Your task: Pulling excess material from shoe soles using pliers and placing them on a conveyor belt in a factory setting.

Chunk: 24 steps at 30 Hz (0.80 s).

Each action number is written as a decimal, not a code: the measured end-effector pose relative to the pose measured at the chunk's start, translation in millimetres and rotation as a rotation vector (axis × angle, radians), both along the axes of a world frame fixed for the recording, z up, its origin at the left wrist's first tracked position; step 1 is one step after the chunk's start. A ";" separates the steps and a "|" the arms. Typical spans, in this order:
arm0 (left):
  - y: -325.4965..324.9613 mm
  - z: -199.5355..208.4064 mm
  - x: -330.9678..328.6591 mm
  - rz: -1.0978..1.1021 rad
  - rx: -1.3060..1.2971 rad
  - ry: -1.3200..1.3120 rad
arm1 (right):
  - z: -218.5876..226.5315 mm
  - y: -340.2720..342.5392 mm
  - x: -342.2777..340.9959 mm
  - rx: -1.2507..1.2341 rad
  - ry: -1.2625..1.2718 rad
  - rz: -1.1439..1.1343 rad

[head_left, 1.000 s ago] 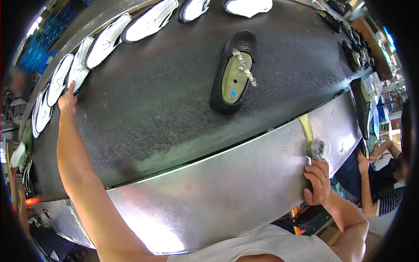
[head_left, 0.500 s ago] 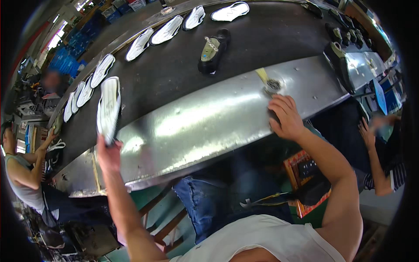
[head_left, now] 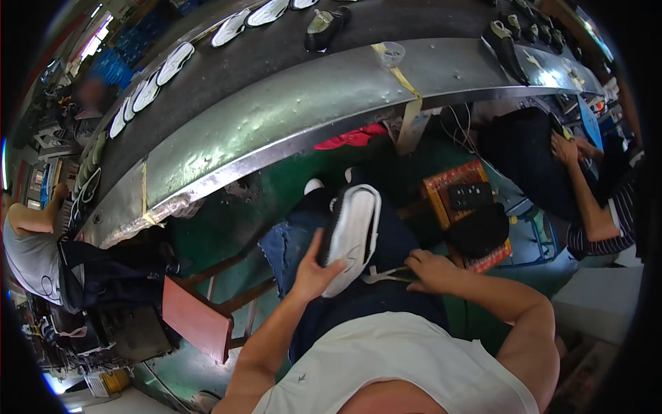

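Nearest on my feed is the white sleeveless shirt point(head_left: 372, 345), with one small dark mark whose shape I can't read. Past it, over the dark trousers, the bare left hand point(head_left: 319, 276) has its grip clamped on the elongated white shoe with black edging point(head_left: 353, 231). Half a second ago I had that shoe over the metal ledge point(head_left: 227, 141); it is now at the lap. The right hand point(head_left: 441, 271) has left the ledge and touches the slim pale-headed tool point(head_left: 386, 277); I can't tell whether that grip is closed on it, but shoe and tool are now side by side. Farther off, the dark worktop point(head_left: 262, 58) carries a curved row of white shoes point(head_left: 174, 63) and a black shoe with olive lining point(head_left: 324, 27); the clear plastic cup point(head_left: 392, 54) sits on the ledge. I can read no brand or label anywhere.
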State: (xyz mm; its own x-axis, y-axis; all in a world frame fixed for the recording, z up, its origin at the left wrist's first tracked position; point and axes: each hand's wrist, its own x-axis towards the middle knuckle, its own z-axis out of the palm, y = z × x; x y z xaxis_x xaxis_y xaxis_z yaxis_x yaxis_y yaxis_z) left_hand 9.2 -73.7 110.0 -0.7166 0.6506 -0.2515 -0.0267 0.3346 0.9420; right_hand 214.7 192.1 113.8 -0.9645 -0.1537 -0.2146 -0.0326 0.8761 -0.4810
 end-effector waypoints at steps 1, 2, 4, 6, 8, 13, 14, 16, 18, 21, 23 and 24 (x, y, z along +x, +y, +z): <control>6.3 -2.5 4.1 -0.171 -0.304 0.059 | 7.4 -0.7 0.1 -0.002 -0.007 -0.001; 17.1 -7.5 5.8 -0.297 -0.480 0.255 | 13.5 -2.4 -0.2 0.044 -0.085 0.019; 47.5 -10.2 0.4 -0.406 -0.556 0.529 | 16.0 -1.2 0.0 0.075 -0.205 0.029; 91.8 -11.2 -17.9 -0.357 -0.424 0.512 | 18.9 7.5 -9.9 0.070 -0.238 0.033; 132.9 -22.6 -44.9 -0.340 -0.368 0.339 | 24.7 13.9 -14.4 0.023 -0.305 0.015; 128.9 -22.8 -73.1 -0.086 0.203 -0.238 | 20.2 44.2 9.9 -0.759 -0.567 -0.384; 116.6 -13.4 -72.0 -0.069 0.337 -0.298 | 19.0 40.6 14.0 -0.920 -0.436 -0.388; 88.4 -9.8 -66.5 -0.029 0.452 -0.369 | 48.1 15.0 -4.7 -0.740 -0.366 -0.438; 68.6 -5.3 -65.6 -0.058 0.478 -0.266 | 63.4 -4.5 -32.2 -0.669 -0.287 -0.494; 46.6 -1.1 -64.6 -0.069 0.450 -0.324 | 47.0 -12.4 -63.7 -0.799 -0.215 -0.342; 38.8 -4.1 -65.1 -0.051 0.468 -0.294 | 48.9 -11.6 -82.7 -0.905 -0.430 -0.381; 35.1 -3.1 -64.6 -0.045 0.454 -0.298 | 49.3 -11.9 -92.0 -0.968 -0.458 -0.342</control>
State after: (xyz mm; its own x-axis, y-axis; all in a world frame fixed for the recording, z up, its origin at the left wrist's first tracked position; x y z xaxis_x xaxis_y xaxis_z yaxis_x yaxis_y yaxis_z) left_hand -55.4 -38.7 107.0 -0.6261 0.7695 -0.1255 -0.3094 -0.0974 0.9459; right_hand 122.7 180.2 163.1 -0.8489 -0.1897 -0.4934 0.4923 0.0562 -0.8686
